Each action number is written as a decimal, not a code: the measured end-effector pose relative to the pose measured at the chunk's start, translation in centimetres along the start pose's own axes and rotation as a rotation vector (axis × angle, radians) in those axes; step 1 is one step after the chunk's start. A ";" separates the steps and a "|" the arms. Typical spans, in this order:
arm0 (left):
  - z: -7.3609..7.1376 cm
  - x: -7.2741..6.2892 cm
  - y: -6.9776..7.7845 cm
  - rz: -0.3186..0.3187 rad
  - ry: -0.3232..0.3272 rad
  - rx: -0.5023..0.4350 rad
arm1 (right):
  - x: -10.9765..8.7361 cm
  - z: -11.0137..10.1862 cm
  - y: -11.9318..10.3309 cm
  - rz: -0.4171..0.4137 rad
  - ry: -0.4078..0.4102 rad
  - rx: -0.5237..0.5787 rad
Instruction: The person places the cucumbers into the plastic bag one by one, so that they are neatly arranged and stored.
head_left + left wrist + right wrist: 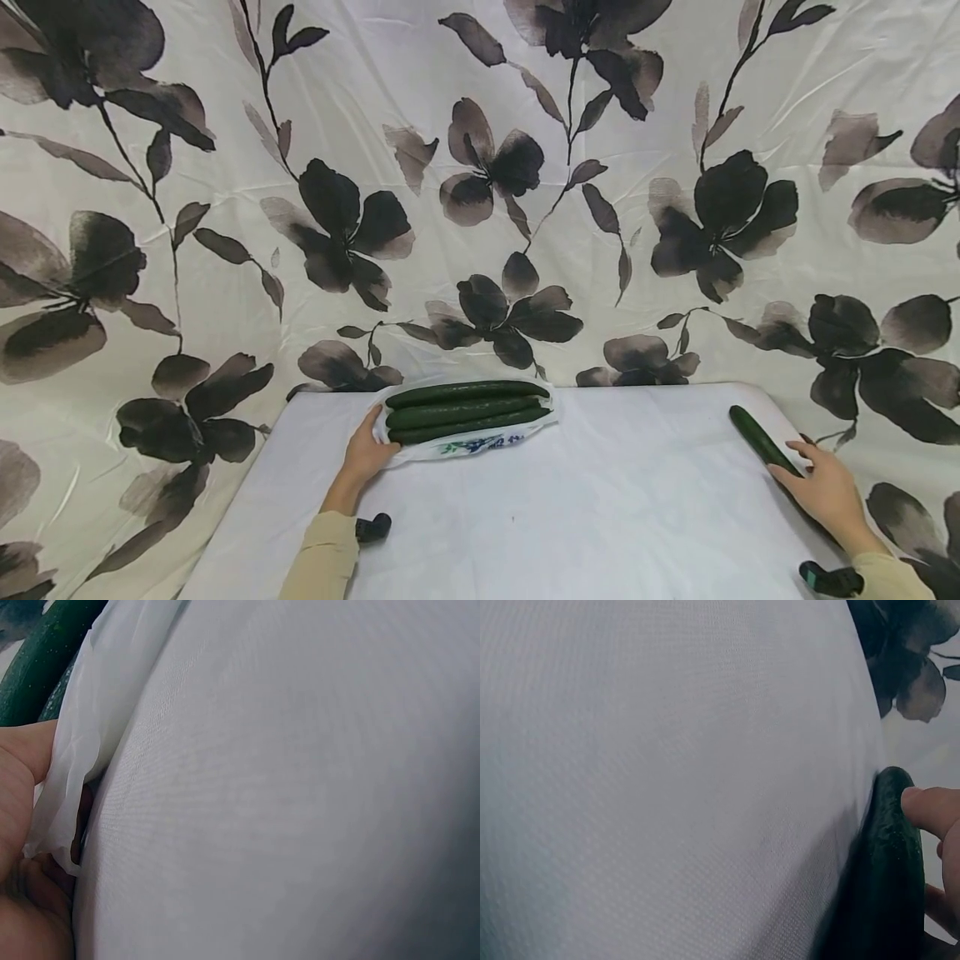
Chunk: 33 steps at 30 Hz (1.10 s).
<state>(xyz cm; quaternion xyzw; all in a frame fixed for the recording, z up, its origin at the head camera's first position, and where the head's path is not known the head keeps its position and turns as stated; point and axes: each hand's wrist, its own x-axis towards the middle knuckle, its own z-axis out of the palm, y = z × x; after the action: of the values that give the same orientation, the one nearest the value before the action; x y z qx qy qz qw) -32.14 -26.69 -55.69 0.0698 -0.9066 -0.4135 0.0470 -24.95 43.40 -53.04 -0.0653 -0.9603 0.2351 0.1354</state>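
Observation:
Three long dark green cucumbers lie side by side at the table's far edge, in a white plastic bag with blue and green print. My left hand holds the bag by its left end; in the left wrist view the bag's thin rim runs between thumb and fingers. Far to the right, a single cucumber lies slantwise along the table's right edge. My right hand grips it, thumb on the near side and fingers on the far side. Its lower part is partly hidden under the hand.
A white cloth covers the table. Behind and beside it hangs a pale curtain with dark flowers. Black wrist devices sit at both cuffs of the beige sleeves.

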 end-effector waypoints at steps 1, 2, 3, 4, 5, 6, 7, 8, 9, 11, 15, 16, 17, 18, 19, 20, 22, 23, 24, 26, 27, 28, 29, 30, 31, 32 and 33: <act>0.0 0.0 0.0 -0.002 -0.001 -0.003 | 0.0 0.1 0.1 0.013 -0.004 -0.001; 0.0 0.1 0.0 -0.003 -0.002 -0.005 | 0.0 0.2 0.2 0.023 -0.008 -0.003; -0.1 0.1 0.0 -0.003 -0.002 -0.007 | 0.0 0.3 0.3 0.037 -0.015 -0.002; -0.1 0.2 0.0 0.000 -0.002 -0.010 | 0.0 0.4 0.4 0.045 -0.020 -0.005; -0.1 0.3 0.0 0.002 -0.001 -0.013 | 0.1 0.5 0.5 0.053 -0.028 -0.007; -0.1 0.3 0.0 0.002 -0.002 -0.016 | 0.1 0.5 0.5 0.062 -0.035 -0.008; 0.0 0.4 0.0 0.001 -0.003 -0.019 | 0.1 0.5 0.5 0.072 -0.044 -0.010; 0.0 0.4 0.0 0.001 -0.006 -0.019 | 0.1 0.5 0.5 0.076 -0.049 -0.011; 0.0 0.4 -0.1 0.000 -0.008 -0.016 | 0.2 0.5 0.5 0.079 -0.056 -0.018; 0.2 0.5 -0.2 -0.006 -0.012 -0.013 | 0.3 0.5 0.5 0.083 -0.069 -0.033; 0.4 0.7 -0.4 -0.010 -0.015 -0.006 | 0.6 0.6 0.4 0.082 -0.117 -0.087; 0.5 0.7 -0.5 -0.008 -0.013 -0.007 | 0.7 0.7 0.3 0.084 -0.130 -0.098; 0.5 0.8 -0.5 -0.007 -0.011 -0.007 | 0.7 0.8 0.2 0.088 -0.145 -0.105; 0.5 0.8 -0.5 -0.005 -0.010 -0.008 | 0.8 0.9 0.1 0.092 -0.154 -0.112; 0.5 0.8 -0.6 -0.004 -0.009 -0.008 | 0.9 1.0 -0.1 0.100 -0.156 -0.116; 0.5 0.9 -0.6 -0.004 -0.008 -0.010 | 0.9 1.2 -0.3 0.104 -0.151 -0.116; 0.5 0.9 -0.6 -0.006 -0.008 -0.011 | 1.0 1.4 -0.6 0.120 -0.143 -0.112; 0.5 0.9 -0.7 -0.007 -0.009 -0.012 | 1.0 1.5 -0.8 0.130 -0.138 -0.109; 0.5 0.9 -0.7 -0.007 -0.009 -0.012 | 1.1 1.6 -0.9 0.136 -0.132 -0.105; 0.5 0.8 -0.6 -0.008 -0.010 -0.014 | 1.2 1.7 -0.9 0.147 -0.126 -0.095; 0.4 0.8 -0.6 -0.007 -0.009 -0.015 | 1.2 1.8 -1.0 0.153 -0.123 -0.090; 0.4 0.7 -0.6 -0.008 -0.009 -0.015 | 1.3 1.8 -1.0 0.158 -0.121 -0.086; 0.4 0.7 -0.6 -0.006 -0.008 -0.015 | 1.4 1.9 -1.0 0.164 -0.121 -0.083; 0.3 0.7 -0.5 -0.004 -0.008 -0.016 | 1.4 1.9 -1.1 0.167 -0.118 -0.079; 0.3 0.7 -0.4 -0.003 -0.010 -0.016 | 1.4 1.9 -1.2 0.169 -0.112 -0.078; 0.2 0.6 -0.4 -0.003 -0.012 -0.017 | 1.5 1.9 -1.4 0.161 -0.105 -0.075; 0.1 0.6 -0.4 -0.004 -0.011 -0.015 | 1.4 2.0 -1.5 0.145 -0.097 -0.071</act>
<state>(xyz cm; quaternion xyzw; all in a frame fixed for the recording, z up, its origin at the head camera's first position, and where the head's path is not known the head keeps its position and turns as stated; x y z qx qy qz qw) -32.70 -26.96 -56.09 0.0689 -0.9037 -0.4206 0.0417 -26.94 41.51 -53.72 -0.1279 -0.9662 0.2130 0.0687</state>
